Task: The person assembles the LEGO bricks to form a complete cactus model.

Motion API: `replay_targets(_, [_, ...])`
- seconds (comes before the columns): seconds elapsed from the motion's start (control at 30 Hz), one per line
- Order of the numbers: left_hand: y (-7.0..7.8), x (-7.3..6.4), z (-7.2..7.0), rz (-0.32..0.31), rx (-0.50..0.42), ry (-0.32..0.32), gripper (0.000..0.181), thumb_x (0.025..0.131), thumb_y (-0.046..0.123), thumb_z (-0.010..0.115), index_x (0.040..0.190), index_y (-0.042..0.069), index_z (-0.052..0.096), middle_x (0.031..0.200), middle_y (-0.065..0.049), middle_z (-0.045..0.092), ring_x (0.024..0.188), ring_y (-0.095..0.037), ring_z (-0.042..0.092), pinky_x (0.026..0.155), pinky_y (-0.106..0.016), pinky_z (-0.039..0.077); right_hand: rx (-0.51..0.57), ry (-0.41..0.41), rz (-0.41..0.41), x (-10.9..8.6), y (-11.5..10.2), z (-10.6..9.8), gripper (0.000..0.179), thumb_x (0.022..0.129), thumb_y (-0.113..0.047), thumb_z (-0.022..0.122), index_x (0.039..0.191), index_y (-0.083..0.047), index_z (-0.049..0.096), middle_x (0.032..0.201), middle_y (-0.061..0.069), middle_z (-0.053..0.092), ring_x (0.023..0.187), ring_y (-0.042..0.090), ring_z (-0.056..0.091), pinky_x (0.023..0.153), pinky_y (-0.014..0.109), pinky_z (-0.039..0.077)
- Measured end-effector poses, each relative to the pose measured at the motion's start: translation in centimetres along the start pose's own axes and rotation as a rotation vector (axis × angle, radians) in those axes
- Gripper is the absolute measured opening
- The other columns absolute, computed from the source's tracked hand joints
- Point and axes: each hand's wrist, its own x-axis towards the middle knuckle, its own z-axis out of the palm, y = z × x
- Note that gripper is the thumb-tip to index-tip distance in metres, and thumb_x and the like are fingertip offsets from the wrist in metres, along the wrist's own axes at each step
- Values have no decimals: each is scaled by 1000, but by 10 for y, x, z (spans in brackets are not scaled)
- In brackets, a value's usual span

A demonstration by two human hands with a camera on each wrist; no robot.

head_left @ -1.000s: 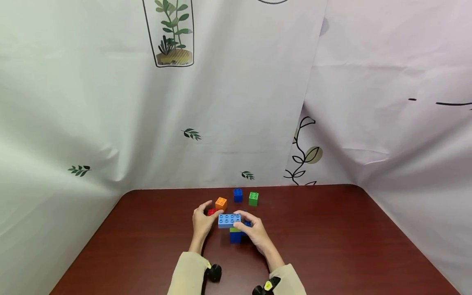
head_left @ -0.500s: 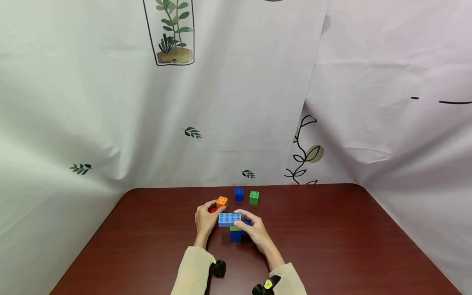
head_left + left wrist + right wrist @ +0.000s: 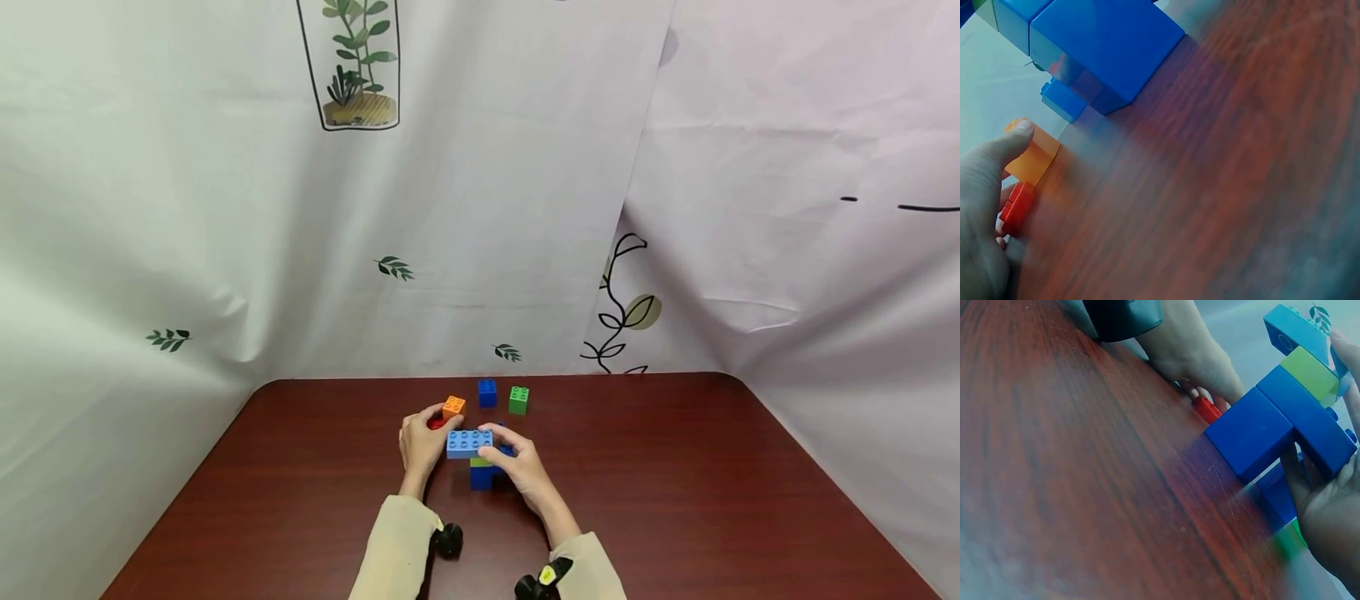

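Observation:
My left hand (image 3: 422, 442) pinches an orange toy brick (image 3: 453, 407), its thumb against the brick's side in the left wrist view. A red brick (image 3: 1018, 208) lies close beside the orange one, partly hidden by the fingers. My right hand (image 3: 525, 475) holds a brick stack at its right side. On top of that stack is a long light blue brick (image 3: 468, 443), jutting left over a lime green brick (image 3: 1311, 375). Under the lime one come a long dark blue brick (image 3: 1307, 419) and a lower dark blue brick (image 3: 1250, 434). Some right fingers reach beneath the long dark blue brick's overhang.
Behind the hands, a blue brick (image 3: 487, 392) and a green brick (image 3: 519, 400) stand near the far edge of the dark red-brown table (image 3: 675, 483). A printed white cloth (image 3: 480, 208) hangs behind it. Each wrist wears a black camera.
My left hand has moved slightly right and forward, and its fingers have closed in on the orange brick. The right hand and stack have stayed nearly still; the head view has shifted slightly.

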Motion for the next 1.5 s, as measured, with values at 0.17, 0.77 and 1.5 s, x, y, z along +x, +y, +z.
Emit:
replay_targets(0.17, [0, 0, 1, -21, -3, 12, 43, 78, 34, 81, 113, 11, 73, 109, -14, 72, 108, -32, 55, 93, -50, 42, -2, 3, 2, 0, 0, -1, 41, 92, -13, 66, 129, 1, 58, 102, -5, 60, 93, 8, 54, 81, 19, 48])
replay_targets(0.77, [-7, -7, -12, -73, -324, 135, 36, 81, 16, 78, 116, 6, 71, 113, -20, 69, 106, -36, 62, 93, -52, 50, -15, 5, -9, 1, 1, 1, 40, 91, -12, 67, 128, 1, 59, 99, -5, 58, 92, 8, 53, 79, 18, 48])
replay_targets(1.5, [0, -28, -37, -115, -523, 22, 28, 92, 7, 62, 118, -5, 63, 110, -18, 63, 90, -5, 54, 78, -14, 45, -2, 1, -23, -1, 0, 1, 41, 90, -11, 67, 128, 3, 58, 98, -6, 58, 88, 5, 53, 78, 18, 48])
